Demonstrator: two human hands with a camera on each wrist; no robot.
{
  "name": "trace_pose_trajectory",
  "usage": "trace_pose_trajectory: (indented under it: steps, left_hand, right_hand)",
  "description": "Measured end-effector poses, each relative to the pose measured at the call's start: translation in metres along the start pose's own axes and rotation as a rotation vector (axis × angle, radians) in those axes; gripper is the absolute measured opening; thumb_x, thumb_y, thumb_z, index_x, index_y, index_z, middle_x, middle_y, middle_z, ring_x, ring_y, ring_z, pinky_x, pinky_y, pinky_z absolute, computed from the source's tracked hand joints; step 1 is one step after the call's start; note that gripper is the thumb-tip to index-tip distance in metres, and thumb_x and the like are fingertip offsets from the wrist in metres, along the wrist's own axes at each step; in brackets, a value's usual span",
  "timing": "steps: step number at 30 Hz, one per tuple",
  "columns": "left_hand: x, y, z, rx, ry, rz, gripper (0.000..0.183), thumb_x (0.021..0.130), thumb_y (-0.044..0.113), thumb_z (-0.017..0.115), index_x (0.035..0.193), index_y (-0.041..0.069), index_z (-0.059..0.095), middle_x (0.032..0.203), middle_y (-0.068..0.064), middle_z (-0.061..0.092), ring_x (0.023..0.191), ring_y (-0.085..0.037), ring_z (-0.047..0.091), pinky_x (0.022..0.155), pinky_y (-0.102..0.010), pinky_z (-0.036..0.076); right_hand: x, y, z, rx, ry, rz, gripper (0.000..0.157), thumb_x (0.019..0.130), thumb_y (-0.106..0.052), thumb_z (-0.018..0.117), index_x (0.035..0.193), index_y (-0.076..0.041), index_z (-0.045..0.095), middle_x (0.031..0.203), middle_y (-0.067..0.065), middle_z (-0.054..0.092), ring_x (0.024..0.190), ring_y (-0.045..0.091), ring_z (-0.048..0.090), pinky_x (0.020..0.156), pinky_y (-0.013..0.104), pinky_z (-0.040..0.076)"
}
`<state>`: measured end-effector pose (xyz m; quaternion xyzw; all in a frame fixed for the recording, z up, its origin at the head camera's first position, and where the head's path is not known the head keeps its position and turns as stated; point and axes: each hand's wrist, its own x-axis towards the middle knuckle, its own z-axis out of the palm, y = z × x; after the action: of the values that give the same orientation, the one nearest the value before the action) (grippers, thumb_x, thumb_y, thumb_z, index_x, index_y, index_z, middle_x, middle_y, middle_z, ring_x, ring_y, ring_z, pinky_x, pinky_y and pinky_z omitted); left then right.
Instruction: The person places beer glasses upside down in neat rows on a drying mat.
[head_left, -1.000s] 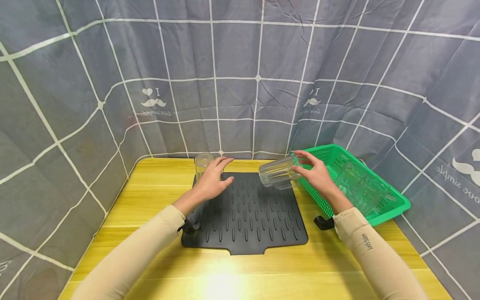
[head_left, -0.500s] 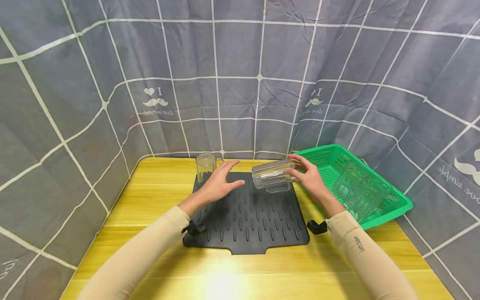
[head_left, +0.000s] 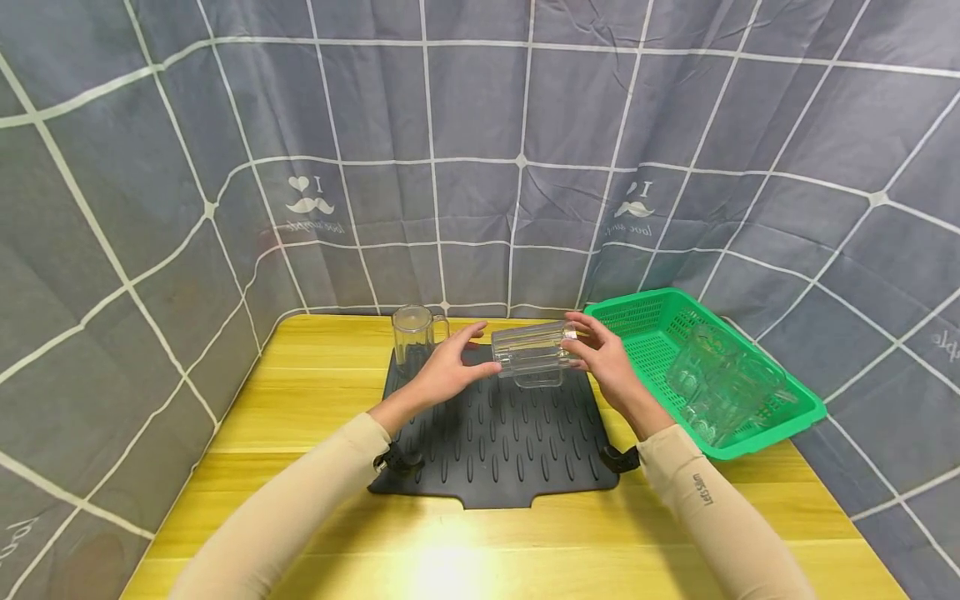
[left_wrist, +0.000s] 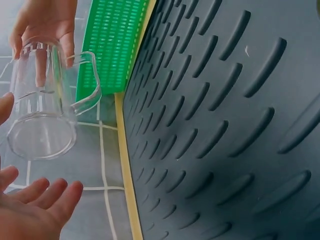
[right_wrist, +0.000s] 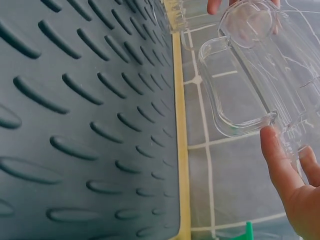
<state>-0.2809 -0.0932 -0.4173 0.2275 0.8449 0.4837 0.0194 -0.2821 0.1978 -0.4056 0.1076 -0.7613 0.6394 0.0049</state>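
My right hand [head_left: 606, 360] grips a clear glass mug [head_left: 528, 346] by its rim end and holds it nearly sideways above the black ribbed mat [head_left: 495, 442]. The mug's base points left, and its handle [right_wrist: 220, 110] hangs on the mat side in the right wrist view. Close to that base, my left hand [head_left: 442, 371] has thumb and fingers spread. In the left wrist view a gap shows between its fingers [left_wrist: 60, 200] and the glass. Behind my left hand, a second glass mug [head_left: 412, 333] stands upside down at the mat's back left corner.
A green plastic basket [head_left: 810, 412] stands to the right of the mat, with several clear glass mugs [head_left: 720, 392] inside. The wooden table [head_left: 315, 533] is bounded at the back and sides by a grey checked curtain [head_left: 480, 200].
My right hand has carried the glass mug leftward from beside the basket to over the mat, levelling it. My left hand has moved slightly right, closer to the mug's base.
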Motion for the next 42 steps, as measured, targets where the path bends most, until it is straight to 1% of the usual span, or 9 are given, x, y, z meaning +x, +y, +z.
trace_pose_trajectory:
  steps: [5, 12, 17, 21, 23, 28, 34, 37, 42]
  left_hand:
    - [0.003, -0.002, 0.003, -0.108, -0.021, -0.020, 0.080, 0.093, 0.035, 0.074, 0.159, 0.017, 0.031, 0.153, -0.010, 0.044, 0.137, -0.031, 0.050, 0.105, -0.050, 0.048]
    - [0.006, -0.002, 0.006, -0.174, 0.021, -0.040, 0.075, 0.092, 0.032, 0.075, 0.156, 0.022, 0.037, 0.152, -0.008, 0.045, 0.136, -0.027, 0.051, 0.102, -0.051, 0.050]
    - [0.006, 0.000, 0.006, -0.207, 0.057, -0.045, 0.071, 0.092, 0.031, 0.076, 0.154, 0.022, 0.042, 0.150, -0.011, 0.047, 0.135, -0.027, 0.051, 0.100, -0.050, 0.052]
    - [0.005, 0.001, 0.006, -0.242, 0.091, -0.055, 0.068, 0.090, 0.028, 0.078, 0.150, 0.024, 0.047, 0.145, -0.009, 0.050, 0.132, -0.027, 0.053, 0.100, -0.050, 0.052]
    - [0.005, 0.001, 0.005, -0.253, 0.103, -0.051, 0.067, 0.089, 0.026, 0.079, 0.148, 0.024, 0.048, 0.144, -0.008, 0.051, 0.131, -0.028, 0.053, 0.099, -0.049, 0.052]
    - [0.006, 0.001, 0.005, -0.249, 0.144, -0.019, 0.065, 0.088, 0.026, 0.080, 0.146, 0.023, 0.051, 0.141, -0.008, 0.052, 0.126, -0.029, 0.056, 0.097, -0.048, 0.053]
    - [0.009, 0.005, 0.002, -0.223, 0.198, 0.005, 0.064, 0.086, 0.022, 0.082, 0.144, 0.019, 0.054, 0.134, -0.011, 0.057, 0.119, -0.029, 0.060, 0.101, -0.046, 0.051]
    - [0.011, 0.005, -0.001, -0.200, 0.213, 0.010, 0.064, 0.085, 0.021, 0.083, 0.143, 0.017, 0.055, 0.132, -0.012, 0.059, 0.118, -0.030, 0.060, 0.102, -0.047, 0.051]
    - [0.014, 0.003, -0.008, -0.120, 0.240, 0.007, 0.065, 0.084, 0.024, 0.084, 0.142, 0.016, 0.057, 0.127, -0.013, 0.059, 0.112, -0.033, 0.061, 0.095, -0.049, 0.053]
  right_hand:
    - [0.000, 0.005, 0.004, 0.046, 0.011, 0.017, 0.051, 0.100, -0.021, 0.064, 0.149, -0.018, 0.047, 0.150, 0.014, 0.041, 0.127, 0.025, 0.049, 0.086, 0.034, 0.057]
    - [0.002, 0.008, 0.011, 0.138, 0.032, 0.031, 0.052, 0.100, -0.015, 0.063, 0.149, -0.015, 0.047, 0.145, 0.013, 0.043, 0.118, 0.023, 0.055, 0.083, 0.041, 0.061]
    - [0.003, 0.008, 0.013, 0.168, 0.023, 0.029, 0.052, 0.100, -0.015, 0.063, 0.150, -0.014, 0.046, 0.148, 0.016, 0.040, 0.125, 0.035, 0.050, 0.086, 0.047, 0.060]
    - [0.003, 0.008, 0.013, 0.194, -0.019, 0.034, 0.054, 0.101, -0.017, 0.063, 0.151, -0.013, 0.043, 0.153, 0.020, 0.034, 0.135, 0.042, 0.041, 0.090, 0.052, 0.058]
    - [0.003, 0.008, 0.013, 0.207, -0.047, 0.042, 0.055, 0.101, -0.017, 0.062, 0.152, -0.013, 0.041, 0.154, 0.021, 0.032, 0.137, 0.042, 0.039, 0.092, 0.053, 0.057]
    - [0.005, 0.009, 0.012, 0.223, -0.110, 0.072, 0.056, 0.104, -0.017, 0.057, 0.155, -0.014, 0.035, 0.158, 0.021, 0.027, 0.143, 0.042, 0.033, 0.098, 0.055, 0.053]
    - [0.008, 0.012, 0.012, 0.179, -0.169, 0.108, 0.060, 0.105, -0.018, 0.056, 0.158, -0.012, 0.029, 0.161, 0.016, 0.027, 0.146, 0.040, 0.034, 0.099, 0.055, 0.052]
    - [0.007, 0.014, 0.011, 0.157, -0.186, 0.111, 0.061, 0.104, -0.019, 0.058, 0.158, -0.013, 0.030, 0.161, 0.015, 0.029, 0.146, 0.039, 0.034, 0.099, 0.053, 0.053]
    - [0.006, 0.021, 0.008, 0.130, -0.182, 0.099, 0.060, 0.104, -0.020, 0.059, 0.157, -0.013, 0.033, 0.158, 0.018, 0.034, 0.144, 0.039, 0.037, 0.098, 0.051, 0.054]
